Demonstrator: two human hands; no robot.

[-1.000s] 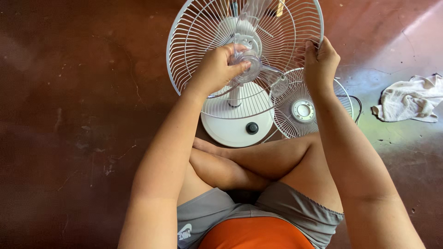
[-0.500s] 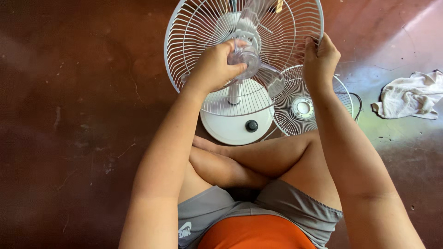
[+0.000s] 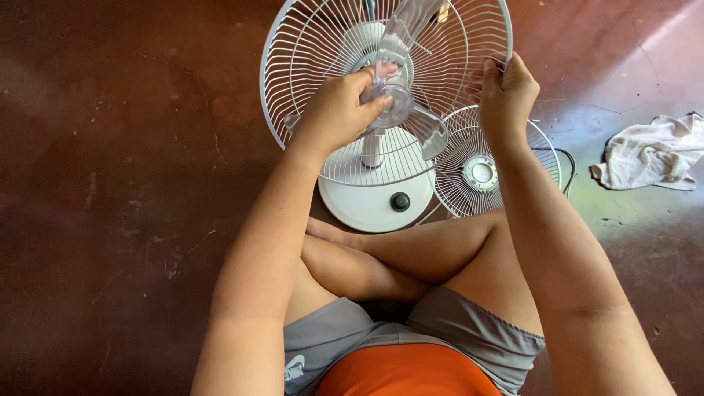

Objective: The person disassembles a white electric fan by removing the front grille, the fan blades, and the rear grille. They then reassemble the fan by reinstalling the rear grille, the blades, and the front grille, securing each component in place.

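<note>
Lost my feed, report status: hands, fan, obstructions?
Left hand grips clear blade hub. Right hand holds rear grille rim. Loose front grille beside base.

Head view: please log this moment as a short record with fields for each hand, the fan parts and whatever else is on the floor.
left hand: left hand grips the hub of the clear fan blade
right hand: right hand holds the rim of the rear guard
fan: white, on a round base with a dark knob
loose part: front guard lies on the floor, right of the base
other: crumpled white cloth at far right
floor: dark red floor, scuffed
</note>
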